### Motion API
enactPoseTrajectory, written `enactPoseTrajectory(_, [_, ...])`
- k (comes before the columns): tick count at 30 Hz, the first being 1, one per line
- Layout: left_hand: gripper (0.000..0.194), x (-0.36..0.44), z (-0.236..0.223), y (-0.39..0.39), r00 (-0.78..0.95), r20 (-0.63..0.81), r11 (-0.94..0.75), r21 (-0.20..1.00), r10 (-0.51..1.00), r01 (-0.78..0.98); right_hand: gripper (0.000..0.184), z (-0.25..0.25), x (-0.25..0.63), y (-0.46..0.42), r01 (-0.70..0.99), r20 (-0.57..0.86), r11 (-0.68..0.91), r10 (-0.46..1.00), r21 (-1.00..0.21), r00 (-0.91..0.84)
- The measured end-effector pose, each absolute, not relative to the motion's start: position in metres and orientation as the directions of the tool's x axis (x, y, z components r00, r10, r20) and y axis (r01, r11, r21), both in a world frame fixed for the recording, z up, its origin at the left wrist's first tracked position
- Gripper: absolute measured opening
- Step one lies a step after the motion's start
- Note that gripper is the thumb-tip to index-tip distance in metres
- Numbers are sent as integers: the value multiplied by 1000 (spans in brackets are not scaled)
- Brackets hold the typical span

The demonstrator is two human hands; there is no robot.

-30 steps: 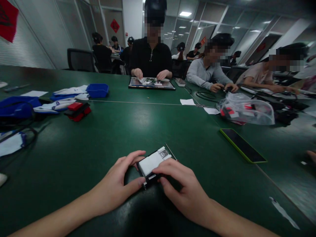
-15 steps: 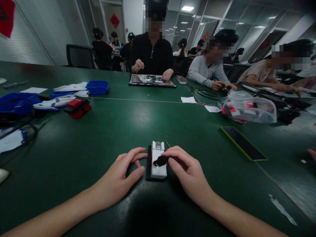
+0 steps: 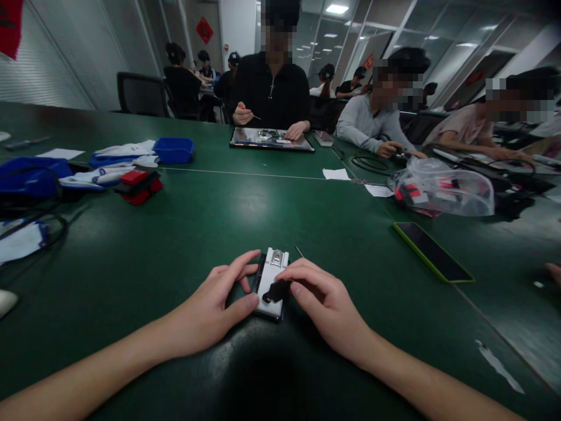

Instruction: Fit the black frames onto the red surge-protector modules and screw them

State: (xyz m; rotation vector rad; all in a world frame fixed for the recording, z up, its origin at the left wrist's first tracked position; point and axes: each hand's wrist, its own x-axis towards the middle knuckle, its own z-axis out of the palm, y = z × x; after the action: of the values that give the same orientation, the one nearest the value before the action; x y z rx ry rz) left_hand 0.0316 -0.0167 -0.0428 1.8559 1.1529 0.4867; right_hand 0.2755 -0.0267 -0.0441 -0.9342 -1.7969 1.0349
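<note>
A small white box-shaped device (image 3: 272, 275) with a metal fitting at its far end lies on a black base in front of me. It sits tilted on the green table. My left hand (image 3: 225, 298) is at the device's left side, fingers apart, thumb at its lower left edge. Above the device, my right hand (image 3: 319, 298) pinches a small black piece (image 3: 277, 290) between thumb and fingers; what kind of part it is I cannot make out. A thin metal rod (image 3: 298, 251) pokes out beyond the right fingers, its other end hidden.
A phone in a green case (image 3: 432, 251) lies to the right. At left are a red and black block (image 3: 138, 186), blue trays (image 3: 173, 151) and white-and-blue gloves (image 3: 125, 149). A clear plastic bag (image 3: 464, 190) lies far right. Across the table a person works on a flat panel (image 3: 272, 140).
The device has turned slightly, its near end shifting left, and my left thumb now meets it. My right hand has moved a little left with the black piece.
</note>
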Motion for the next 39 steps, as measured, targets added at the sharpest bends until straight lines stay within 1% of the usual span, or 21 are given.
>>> enactPoseTrajectory(5, [75, 35, -49, -22, 396, -107, -89, 891, 912, 446, 19, -41, 273, -29, 172, 306, 391, 874, -904, -377])
enactPoseTrajectory(8, [85, 40, -52, -29, 319, -134, -10, 912, 938, 411, 22, -39, 271, -32, 140, 303, 390, 857, -910, -418])
enactPoseTrajectory(11, [94, 43, -53, -34, 296, -164, 31, 913, 941, 407, 24, -36, 270, -35, 132, 300, 402, 831, -906, -469])
enactPoseTrajectory(14, [91, 43, -51, -34, 287, -166, 38, 914, 943, 403, 26, -34, 270, -37, 151, 304, 425, 814, -893, -494])
enactPoseTrajectory(16, [86, 43, -48, -34, 279, -136, 23, 927, 951, 374, 26, -34, 271, -36, 145, 305, 419, 821, -897, -482])
enactPoseTrajectory(18, [83, 43, -45, -33, 283, -104, 22, 960, 953, 278, 24, -34, 272, -35, 121, 297, 388, 841, -914, -453])
enactPoseTrajectory(21, [88, 47, -43, -33, 330, -106, 81, 993, 938, 90, 22, -35, 272, -34, 61, 261, 316, 864, -947, -430])
enactPoseTrajectory(23, [91, 49, -43, -32, 344, -108, 100, 994, 933, 41, 21, -36, 272, -33, 43, 242, 287, 873, -957, -423])
enactPoseTrajectory(25, [85, 50, -44, -31, 352, -86, 70, 996, 932, 57, 20, -37, 271, -33, 59, 234, 282, 881, -957, -411])
enactPoseTrajectory(27, [73, 50, -44, -30, 390, -68, 33, 995, 918, 95, 18, -37, 271, -33, 87, 229, 285, 888, -955, -398])
enactPoseTrajectory(29, [64, 48, -44, -29, 441, -31, -43, 987, 897, 157, 17, -37, 271, -33, 109, 218, 279, 897, -954, -385])
enactPoseTrajectory(31, [58, 46, -44, -29, 486, 84, -214, 952, 870, 218, 15, -36, 272, -34, 111, 200, 259, 902, -959, -382])
enactPoseTrajectory(33, [53, 44, -45, -29, 539, 221, -406, 878, 813, 253, 14, -35, 274, -35, 89, 167, 220, 900, -971, -404])
enactPoseTrajectory(35, [52, 42, -46, -30, 580, 300, -518, 816, 757, 255, 13, -35, 277, -37, 57, 132, 173, 891, -983, -434])
enactPoseTrajectory(37, [55, 41, -48, -31, 593, 339, -560, 794, 730, 235, 13, -36, 279, -37, 43, 92, 125, 888, -991, -450])
enactPoseTrajectory(39, [59, 39, -51, -33, 579, 383, -571, 801, 720, 180, 16, -37, 280, -36, 35, 40, 63, 892, -997, -451])
